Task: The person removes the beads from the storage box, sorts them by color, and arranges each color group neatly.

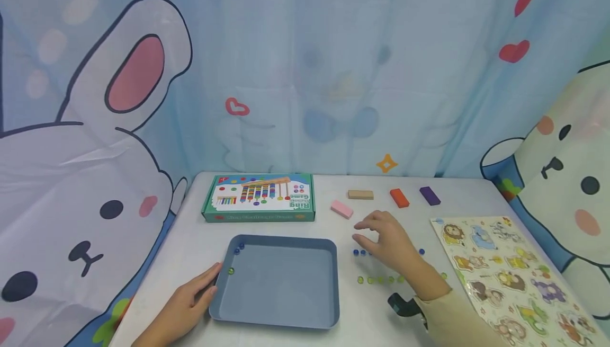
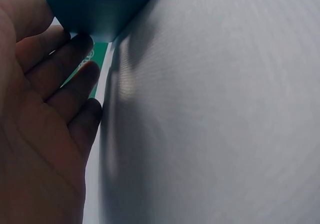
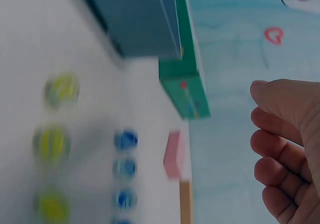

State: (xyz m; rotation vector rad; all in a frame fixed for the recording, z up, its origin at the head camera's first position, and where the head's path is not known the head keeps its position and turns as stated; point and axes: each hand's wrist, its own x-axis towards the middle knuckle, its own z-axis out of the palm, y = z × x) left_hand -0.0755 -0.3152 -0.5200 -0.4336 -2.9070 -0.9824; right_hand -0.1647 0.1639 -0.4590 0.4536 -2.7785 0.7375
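My left hand [image 1: 186, 302] touches the left wall of a grey-blue tray [image 1: 281, 288], its fingers loosely bent along the side. Inside the tray, two blue marbles [image 1: 241, 246] and one green marble [image 1: 231, 270] lie close to the left wall. Above the table and right of the tray hovers my right hand [image 1: 388, 241], thumb and fingers apart with nothing seen between them. Beneath it runs a row of blue marbles [image 1: 356, 252], partly hidden by the hand. A row of yellow-green marbles [image 1: 369, 280] lies nearer to me, partly covered by the forearm.
A green ring game box [image 1: 259, 198] stands behind the tray. Pink [image 1: 341, 209], wooden [image 1: 360, 194], orange [image 1: 399, 198] and purple [image 1: 430, 195] blocks lie at the back. An animal puzzle board [image 1: 514, 278] covers the right side. A printed curtain [image 1: 343, 71] hangs behind.
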